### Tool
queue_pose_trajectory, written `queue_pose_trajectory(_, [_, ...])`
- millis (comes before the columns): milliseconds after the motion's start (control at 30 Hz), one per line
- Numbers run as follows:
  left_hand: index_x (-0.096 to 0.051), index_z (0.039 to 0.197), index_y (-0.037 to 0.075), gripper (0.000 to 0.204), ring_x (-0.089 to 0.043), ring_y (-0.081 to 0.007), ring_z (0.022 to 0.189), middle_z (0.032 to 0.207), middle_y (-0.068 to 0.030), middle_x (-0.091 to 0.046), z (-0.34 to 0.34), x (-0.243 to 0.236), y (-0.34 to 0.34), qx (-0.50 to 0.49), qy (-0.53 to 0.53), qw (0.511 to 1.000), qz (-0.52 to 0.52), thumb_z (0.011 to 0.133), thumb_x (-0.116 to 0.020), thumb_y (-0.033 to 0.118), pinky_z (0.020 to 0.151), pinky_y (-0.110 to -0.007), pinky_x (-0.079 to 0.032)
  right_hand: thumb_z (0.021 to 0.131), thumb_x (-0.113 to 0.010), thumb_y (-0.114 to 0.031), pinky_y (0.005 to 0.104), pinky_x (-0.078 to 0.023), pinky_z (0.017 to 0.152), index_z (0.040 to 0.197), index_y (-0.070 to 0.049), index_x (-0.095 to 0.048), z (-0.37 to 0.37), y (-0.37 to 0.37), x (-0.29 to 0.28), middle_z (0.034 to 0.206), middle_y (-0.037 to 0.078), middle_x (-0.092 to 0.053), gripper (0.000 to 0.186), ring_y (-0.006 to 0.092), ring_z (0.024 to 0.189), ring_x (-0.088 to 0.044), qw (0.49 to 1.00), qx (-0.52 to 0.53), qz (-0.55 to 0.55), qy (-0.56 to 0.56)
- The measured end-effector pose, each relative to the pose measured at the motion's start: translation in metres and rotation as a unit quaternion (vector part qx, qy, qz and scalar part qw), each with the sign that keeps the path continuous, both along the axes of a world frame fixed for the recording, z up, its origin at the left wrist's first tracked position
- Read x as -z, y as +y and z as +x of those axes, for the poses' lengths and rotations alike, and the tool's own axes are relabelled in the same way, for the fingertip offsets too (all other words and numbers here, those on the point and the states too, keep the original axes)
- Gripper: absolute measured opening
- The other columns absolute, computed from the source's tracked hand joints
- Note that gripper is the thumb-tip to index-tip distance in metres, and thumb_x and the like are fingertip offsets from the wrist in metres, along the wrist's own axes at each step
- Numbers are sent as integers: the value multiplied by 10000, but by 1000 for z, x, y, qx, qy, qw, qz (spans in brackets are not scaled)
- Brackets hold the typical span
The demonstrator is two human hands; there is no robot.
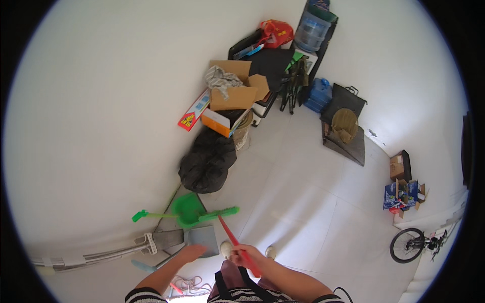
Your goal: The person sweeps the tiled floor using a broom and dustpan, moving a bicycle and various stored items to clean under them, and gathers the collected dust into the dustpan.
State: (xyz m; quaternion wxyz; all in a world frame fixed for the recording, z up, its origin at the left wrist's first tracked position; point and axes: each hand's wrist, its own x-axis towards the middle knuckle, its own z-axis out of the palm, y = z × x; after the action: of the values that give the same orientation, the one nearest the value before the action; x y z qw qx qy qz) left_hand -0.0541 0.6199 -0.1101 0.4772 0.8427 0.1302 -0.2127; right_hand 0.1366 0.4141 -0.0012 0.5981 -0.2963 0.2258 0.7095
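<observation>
My right hand [247, 256] is closed around the red handle of a broom [231, 236]. The handle slants up and left to a green brush head [220, 213], which lies over the right edge of a green dustpan [185, 208] by the left wall. My left hand [193, 253] holds nothing and reaches rightward with its fingers stretched out. Beneath and beside it is a grey dustpan [206, 240]; its pale blue handle end [144, 265] shows past my left forearm.
Long-handled mops [96, 256] lean along the left wall. A black bag [208, 160] stands beyond the green dustpan, below an open cardboard box [233, 98]. A folded dark mat [345, 144], blue boxes [401, 195] and a bicycle wheel [407, 245] line the right side. Cords [189, 286] lie near my feet.
</observation>
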Motion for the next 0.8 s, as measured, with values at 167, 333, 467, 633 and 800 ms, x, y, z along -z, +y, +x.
queue_pose_trajectory(167, [-551,1038,26,672,-502,-251,1018,1070,-145,-537,-83,-6,49,10,341,888,307,643,-566,569,839,-392,-393,821,-519,-181,256,-401,414,786,-7,-509,32,-88,-15,679,78,-535,178,149,509,-510,958,-158,-214,-108])
queue_pose_trajectory(333, [-546,1089,132,546,-468,-237,1082,1160,-71,-508,-128,32,66,77,479,819,307,667,-577,475,899,-358,-361,725,-552,-279,354,-457,679,978,-26,-548,1,-180,65,827,172,-592,359,284,758,-586,646,-529,-194,-515])
queue_pose_trajectory(467, [-635,781,141,339,-573,-198,785,838,-33,-620,-189,86,99,124,657,732,130,705,-554,461,752,-354,-405,696,-552,-389,358,-440,744,1054,-54,-507,9,-189,17,884,159,-592,492,302,814,-577,699,-524,-172,-455])
queue_pose_trajectory(633, [-571,584,114,340,-493,-169,582,593,-6,-559,-165,68,82,88,548,832,-24,766,-518,397,614,-342,-373,687,-588,-477,329,-475,623,1023,-60,-535,18,-216,-59,780,134,-602,539,237,666,-593,626,-577,-327,-410])
queue_pose_trajectory(800, [-601,943,15,501,-575,-235,900,956,-113,-612,-139,79,60,119,518,847,-1,715,-572,461,773,-360,-416,746,-619,-300,271,-413,418,991,-34,-532,31,-274,-81,578,56,-520,372,149,453,-499,779,-396,-347,-341])
